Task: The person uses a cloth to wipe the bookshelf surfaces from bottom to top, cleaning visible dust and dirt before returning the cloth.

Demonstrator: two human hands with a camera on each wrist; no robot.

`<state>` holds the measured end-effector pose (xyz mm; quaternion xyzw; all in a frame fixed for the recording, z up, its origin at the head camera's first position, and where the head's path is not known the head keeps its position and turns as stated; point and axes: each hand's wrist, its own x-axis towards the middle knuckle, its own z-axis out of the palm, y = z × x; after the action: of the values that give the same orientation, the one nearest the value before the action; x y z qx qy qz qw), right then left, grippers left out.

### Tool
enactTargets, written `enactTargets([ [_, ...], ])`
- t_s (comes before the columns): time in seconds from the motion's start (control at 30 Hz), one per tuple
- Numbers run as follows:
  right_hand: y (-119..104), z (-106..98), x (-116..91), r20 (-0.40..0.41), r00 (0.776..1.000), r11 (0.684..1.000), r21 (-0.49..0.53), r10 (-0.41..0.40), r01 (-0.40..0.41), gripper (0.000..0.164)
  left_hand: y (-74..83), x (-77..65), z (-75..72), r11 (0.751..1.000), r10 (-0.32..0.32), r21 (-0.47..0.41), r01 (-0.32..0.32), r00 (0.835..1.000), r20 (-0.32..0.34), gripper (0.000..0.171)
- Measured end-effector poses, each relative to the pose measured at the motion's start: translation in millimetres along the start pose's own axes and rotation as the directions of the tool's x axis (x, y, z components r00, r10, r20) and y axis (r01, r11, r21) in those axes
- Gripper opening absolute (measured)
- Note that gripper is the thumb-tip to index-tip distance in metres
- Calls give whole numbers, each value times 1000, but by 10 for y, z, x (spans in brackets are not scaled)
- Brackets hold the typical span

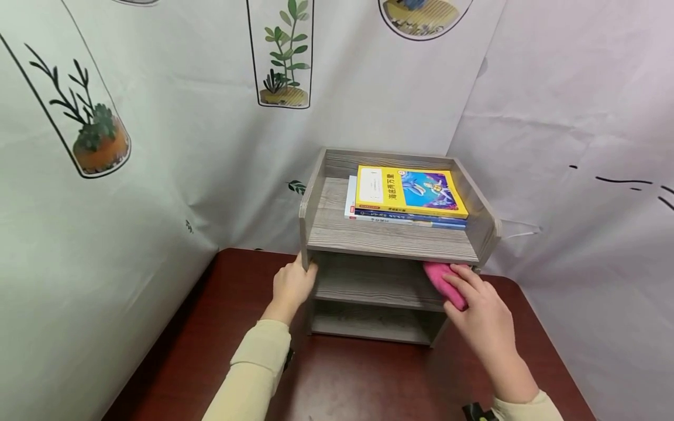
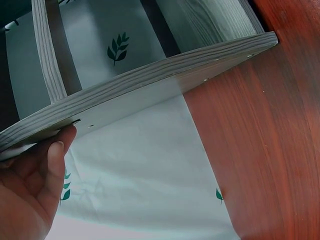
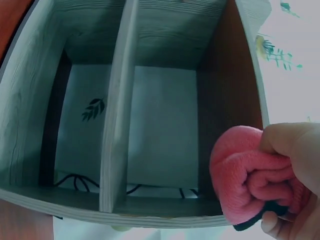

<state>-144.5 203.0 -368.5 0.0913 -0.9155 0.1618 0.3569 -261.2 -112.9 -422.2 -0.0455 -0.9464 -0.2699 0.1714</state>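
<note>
A grey wood-grain desktop shelf (image 1: pixel 392 248) stands on a dark red table. My left hand (image 1: pixel 292 283) grips its left side panel below the top tier. The left wrist view shows the thumb and a finger (image 2: pixel 64 135) at the panel's outer face. In my right hand (image 1: pixel 484 310) is a bunched pink cloth (image 1: pixel 444 283), held between thumb and fingers at the right of the opening under the top board. Seen from the right wrist, the folded cloth (image 3: pixel 245 170) overlaps the front edge of the shelf, with a dark strip along its underside.
A stack of books, a yellow one (image 1: pixel 384 190) uppermost, lies on the top tier between raised sides. Below are two compartments split by a middle board (image 3: pixel 119 110). Dark cables (image 3: pixel 77 179) show behind the shelf. White printed sheeting (image 1: pixel 210 117) surrounds the table (image 1: pixel 358 380).
</note>
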Motion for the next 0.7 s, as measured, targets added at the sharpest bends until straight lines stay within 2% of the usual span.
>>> enactTargets([
  [0.13,10,34,-20,-19,1000,998,-57,-4,2,42,17,3,-45,1000,-20,5,20,998,56,35],
  [0.23,13,64,-42,-45,999,995,-102,-7,2,43,21,25,-101,999,-33,-28,39,984,175,47],
  [0.3,13,93,-60,-63,998,992,-123,-13,6,45,14,47,-175,993,-19,-105,51,957,289,64],
  [0.37,3,122,-77,-79,997,991,-136,-17,7,46,9,74,-291,974,13,-213,78,918,396,84],
  [0.4,-3,135,-83,-85,996,990,-141,-18,6,46,13,91,-366,961,29,-261,93,903,428,93],
  [0.43,-8,147,-88,-89,996,989,-146,-18,5,47,26,108,-450,944,48,-314,103,897,440,100],
  [0.47,-14,157,-92,-91,996,989,-149,-17,3,47,50,126,-542,924,64,-366,113,896,439,105],
  [0.5,-19,166,-93,-94,995,988,-154,-17,2,47,82,149,-631,903,82,-415,109,906,416,106],
  [0.57,-22,178,-96,-95,995,987,-162,-17,1,47,176,202,-796,877,100,-475,68,942,320,101],
  [0.63,-22,186,-97,-97,995,986,-169,-23,6,48,284,252,-920,874,116,-486,-6,974,195,92],
  [0.7,-16,192,-101,-97,995,985,-174,-28,10,50,383,296,-996,898,131,-433,-79,987,92,82],
])
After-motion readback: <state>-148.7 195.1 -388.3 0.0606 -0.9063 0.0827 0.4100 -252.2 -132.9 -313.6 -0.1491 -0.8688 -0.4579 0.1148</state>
